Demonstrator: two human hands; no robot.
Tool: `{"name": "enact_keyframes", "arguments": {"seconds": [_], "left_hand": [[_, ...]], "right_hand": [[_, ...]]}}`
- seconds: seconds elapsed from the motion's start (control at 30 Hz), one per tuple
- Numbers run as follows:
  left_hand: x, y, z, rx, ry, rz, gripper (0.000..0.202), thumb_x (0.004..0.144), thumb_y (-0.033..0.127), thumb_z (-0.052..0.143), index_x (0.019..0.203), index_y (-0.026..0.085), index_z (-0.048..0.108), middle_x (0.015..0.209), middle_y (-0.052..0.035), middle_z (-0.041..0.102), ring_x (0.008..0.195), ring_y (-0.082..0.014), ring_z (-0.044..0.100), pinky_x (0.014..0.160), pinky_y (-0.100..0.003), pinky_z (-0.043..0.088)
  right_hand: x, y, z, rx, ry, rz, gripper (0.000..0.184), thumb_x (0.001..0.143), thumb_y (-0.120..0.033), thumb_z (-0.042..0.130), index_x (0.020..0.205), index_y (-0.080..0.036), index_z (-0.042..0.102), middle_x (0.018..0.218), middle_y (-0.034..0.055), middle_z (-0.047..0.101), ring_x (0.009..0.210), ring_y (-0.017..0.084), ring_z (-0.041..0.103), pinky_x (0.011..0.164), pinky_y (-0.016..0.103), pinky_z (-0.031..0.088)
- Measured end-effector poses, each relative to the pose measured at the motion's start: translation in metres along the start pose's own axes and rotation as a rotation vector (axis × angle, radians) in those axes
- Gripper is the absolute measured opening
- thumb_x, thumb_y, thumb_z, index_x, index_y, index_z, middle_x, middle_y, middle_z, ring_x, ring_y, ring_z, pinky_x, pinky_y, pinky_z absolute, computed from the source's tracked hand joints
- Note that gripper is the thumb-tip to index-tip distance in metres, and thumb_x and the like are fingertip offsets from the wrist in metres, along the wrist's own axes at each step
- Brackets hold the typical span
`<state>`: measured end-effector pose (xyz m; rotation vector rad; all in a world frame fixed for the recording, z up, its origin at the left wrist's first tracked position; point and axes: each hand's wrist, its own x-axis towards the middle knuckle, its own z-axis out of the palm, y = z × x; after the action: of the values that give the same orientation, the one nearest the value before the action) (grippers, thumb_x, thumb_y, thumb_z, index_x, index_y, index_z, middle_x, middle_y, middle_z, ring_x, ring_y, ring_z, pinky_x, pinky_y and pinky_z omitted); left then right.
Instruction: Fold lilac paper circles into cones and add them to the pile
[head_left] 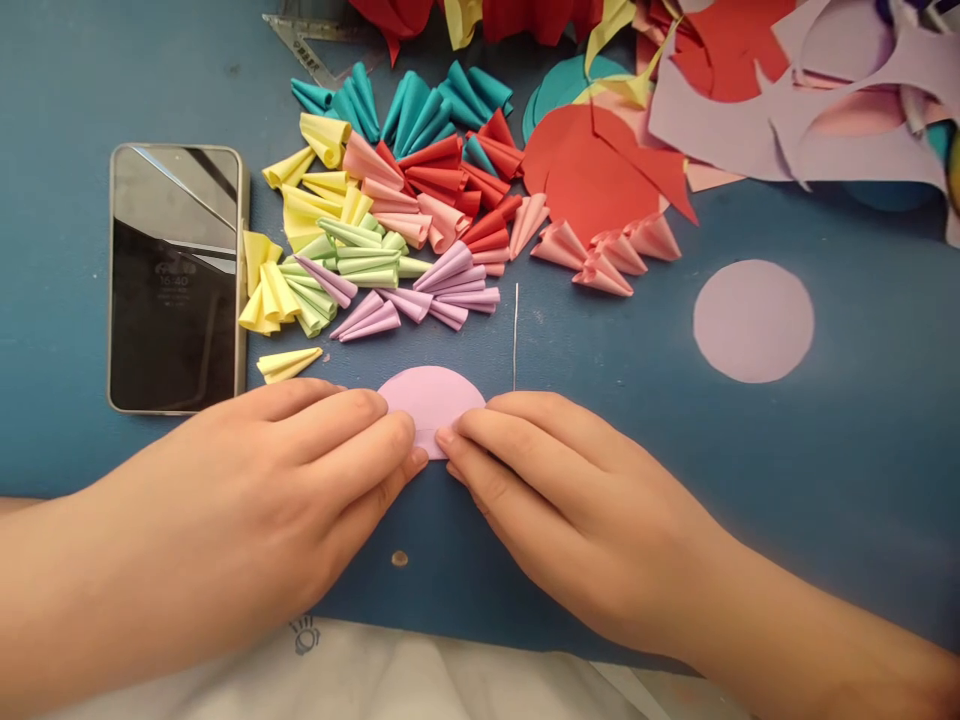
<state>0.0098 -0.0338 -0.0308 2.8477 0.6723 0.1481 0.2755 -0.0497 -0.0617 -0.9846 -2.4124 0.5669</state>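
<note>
A pink-lilac paper circle (433,398) lies at the table's front, its near edge folded over toward the middle. My left hand (322,480) grips its left side, the fingers pressed together on the paper. On the other side my right hand (570,490) pinches the right part of the fold between thumb and fingers. Both hands cover the circle's side edges. Just beyond the right fingers, a thin straight wire-like stick (515,335) points away from me. A second lilac paper circle (754,321) lies flat to the right, apart from both hands.
Folded paper cones (390,220) in several colours are heaped beyond my hands. A smartphone (176,280) lies at the left. Red paper circles (585,170) and lilac paper scraps (720,120) spread across the back right. A set square (307,45) lies at the back.
</note>
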Motion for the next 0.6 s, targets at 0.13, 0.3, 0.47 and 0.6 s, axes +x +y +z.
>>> {"name": "enact_keyframes", "arguments": {"seconds": [0.13,0.3,0.47,0.6], "left_hand": [[0.003,0.001,-0.001,0.112,-0.048,0.089,0.033,0.109,0.018,0.05,0.124,0.011,0.078,0.111,-0.013,0.078,0.098,-0.0297,0.072,0.081,-0.045,0.061],[0.001,0.001,0.002,0.101,-0.053,0.073,0.033,0.108,0.02,0.052,0.129,0.011,0.076,0.117,-0.0137,0.077,0.103,-0.0318,0.07,0.082,-0.047,0.06],[-0.001,0.003,0.007,0.097,-0.084,0.029,0.032,0.106,0.024,0.059,0.131,0.013,0.075,0.125,-0.0137,0.075,0.111,-0.0353,0.07,0.088,-0.053,0.061],[-0.003,0.004,0.009,0.087,-0.086,0.014,0.032,0.104,0.027,0.063,0.13,0.013,0.075,0.126,-0.0131,0.075,0.11,-0.0341,0.07,0.091,-0.053,0.062]], "right_hand": [[0.0,0.0,0.0,-0.008,-0.032,-0.004,0.019,0.104,-0.006,0.06,0.096,-0.012,0.077,0.091,0.0105,0.077,0.079,0.02,0.07,0.078,0.032,0.063],[0.0,0.001,0.0,-0.047,-0.031,-0.028,0.02,0.102,-0.004,0.061,0.093,-0.011,0.077,0.093,0.012,0.078,0.079,0.021,0.07,0.076,0.033,0.063],[-0.004,-0.003,-0.002,-0.242,-0.045,-0.214,0.025,0.1,-0.006,0.065,0.121,-0.005,0.079,0.105,0.0206,0.08,0.091,0.032,0.074,0.08,0.046,0.067],[-0.009,-0.009,-0.004,-0.296,-0.107,-0.191,0.029,0.103,-0.017,0.068,0.126,-0.005,0.079,0.114,0.0228,0.08,0.097,0.035,0.074,0.082,0.049,0.069]]}}
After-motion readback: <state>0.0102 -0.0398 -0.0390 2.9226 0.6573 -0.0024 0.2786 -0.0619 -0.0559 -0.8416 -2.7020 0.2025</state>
